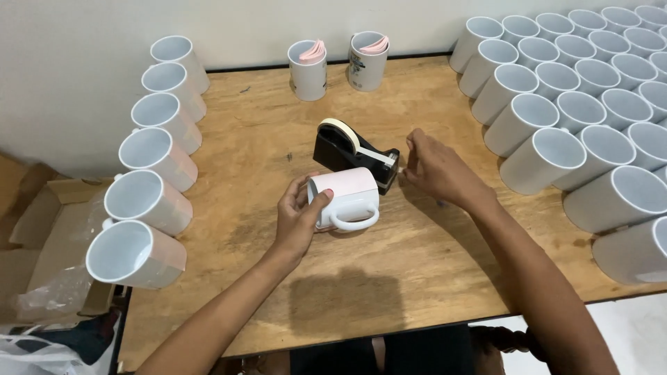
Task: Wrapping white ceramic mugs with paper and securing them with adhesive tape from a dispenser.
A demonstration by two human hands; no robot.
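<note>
— Starting with the head view, the only one: what is held, and where, measured from the tape dispenser [354, 153]?

— A white mug [345, 198] wrapped in a pale pink sheet is gripped on its side by the left hand [299, 219], fingers curled around its open end, thumb pressed on the sheet. It is kept just in front of the dispenser, touching or almost touching it, handle turned toward the person. The right hand [438, 170] is placed just right of the dispenser, its fingertips [410, 154] pinched at the free end of the tape by the cutter; whether a strip is already gripped cannot be told.

— What seems finished?

— Far left of the dispenser, a row of wrapped mugs [149, 160] is laid along the edge of the wooden table [417, 278], each banded in pink, so those are judged done. Behind the dispenser, two mugs [338, 64] are stood upright and stuffed with pink sheets, apparently the stock.

— And what is left?

— Far right of the dispenser, a large cluster of plain white mugs [577, 104] is stacked on its side, unwrapped. Most of the work is therefore judged outstanding, with the current mug wrapped but seemingly not yet taped.
</note>
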